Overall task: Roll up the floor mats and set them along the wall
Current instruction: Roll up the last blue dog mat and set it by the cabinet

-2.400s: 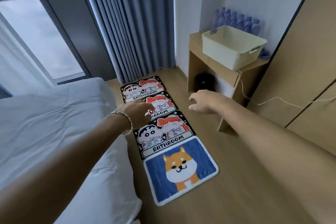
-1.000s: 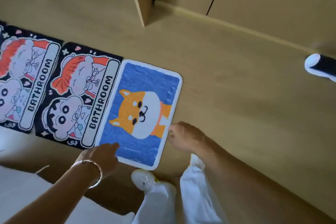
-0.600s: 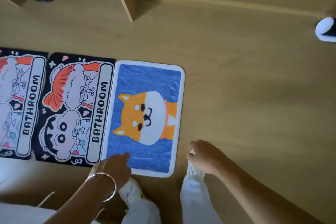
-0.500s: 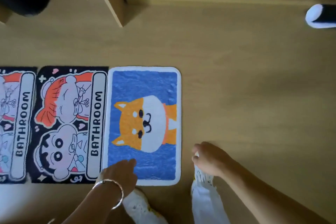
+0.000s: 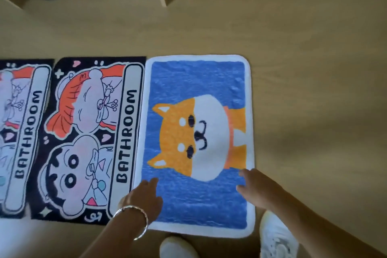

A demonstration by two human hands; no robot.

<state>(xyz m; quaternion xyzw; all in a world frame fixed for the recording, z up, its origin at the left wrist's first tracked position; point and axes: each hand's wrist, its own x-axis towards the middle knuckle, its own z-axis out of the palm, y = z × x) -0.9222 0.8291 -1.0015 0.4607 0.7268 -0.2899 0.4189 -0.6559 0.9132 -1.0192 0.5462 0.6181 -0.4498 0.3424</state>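
Blue dog mat (image 5: pixel 196 77) touched by left grip (image 5: pixel 142 199) and right grip (image 5: pixel 257 190), both wide, nothing held; a crooked roll is risked if corners are lifted unevenly.

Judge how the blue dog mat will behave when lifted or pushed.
Probably floppy: the blue dog mat has a wrinkled pile and lies thin and flat. Likely light for its size; it may slide on the smooth wooden floor.

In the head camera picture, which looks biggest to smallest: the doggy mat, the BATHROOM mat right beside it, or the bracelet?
1. Doggy mat and BATHROOM mat: they look nearly equal, too close to rank.
2. Bracelet: by far the smallest.
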